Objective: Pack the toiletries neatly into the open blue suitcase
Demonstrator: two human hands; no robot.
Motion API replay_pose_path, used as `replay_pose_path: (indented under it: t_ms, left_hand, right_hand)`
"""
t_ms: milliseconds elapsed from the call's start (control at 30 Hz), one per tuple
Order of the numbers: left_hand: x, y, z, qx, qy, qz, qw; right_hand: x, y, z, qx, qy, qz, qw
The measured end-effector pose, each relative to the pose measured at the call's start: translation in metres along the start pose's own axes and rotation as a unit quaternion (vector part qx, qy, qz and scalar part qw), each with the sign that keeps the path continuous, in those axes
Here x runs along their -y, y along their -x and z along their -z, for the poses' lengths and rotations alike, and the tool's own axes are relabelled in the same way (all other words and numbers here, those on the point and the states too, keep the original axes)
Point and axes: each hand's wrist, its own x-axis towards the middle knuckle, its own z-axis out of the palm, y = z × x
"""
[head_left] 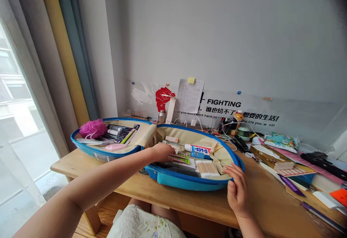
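Note:
A small blue case (187, 184) lies open on the wooden desk (173, 198), both halves lined in beige. My left hand (162, 152) reaches into the right half with fingers curled over small bottles and tubes (176, 146); what it grips is hidden. Beside it lie a toothpaste tube (199, 148), green-and-pink packets (181, 158) and a box of cotton swabs (207, 168). My right hand (236, 189) rests with fingers spread on the case's front right rim. The left half (108, 151) holds a pink bath puff (93, 128) and several pens and tubes (120, 133).
Clutter covers the desk's right side: books, papers, a black object (322, 160), a wooden box (271, 156), a bottle (238, 119) and a green jar (244, 133). A wall with taped notes stands behind. Curtains and a window are at left. My knees show under the desk.

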Motion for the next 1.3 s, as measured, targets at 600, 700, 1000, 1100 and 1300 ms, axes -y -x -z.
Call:
replay_pose_path:
  t_ms: [600,700,1000,1100,1300]
  left_hand:
    - [-0.01,-0.016,0.002,0.026,-0.003,-0.057,0.998]
    - [-0.009,-0.016,0.001,0.025,0.004,-0.054,0.998]
    - [-0.004,-0.012,0.006,-0.035,0.052,-0.052,0.997]
    - [0.025,-0.006,0.024,-0.141,0.098,-0.003,0.985]
    - [0.125,0.029,0.038,-0.149,0.08,0.299,0.939]
  right_hand:
    - [-0.001,0.0,0.0,0.002,-0.004,0.0,1.0]
    - [0.0,-0.001,0.0,0.004,-0.002,0.003,1.0]
    - [0.0,-0.001,0.001,0.003,0.0,-0.003,1.0]
    - [0.0,-0.001,0.001,0.008,0.0,0.003,1.0]
    - [0.001,-0.002,0.0,0.001,0.005,0.002,1.0]
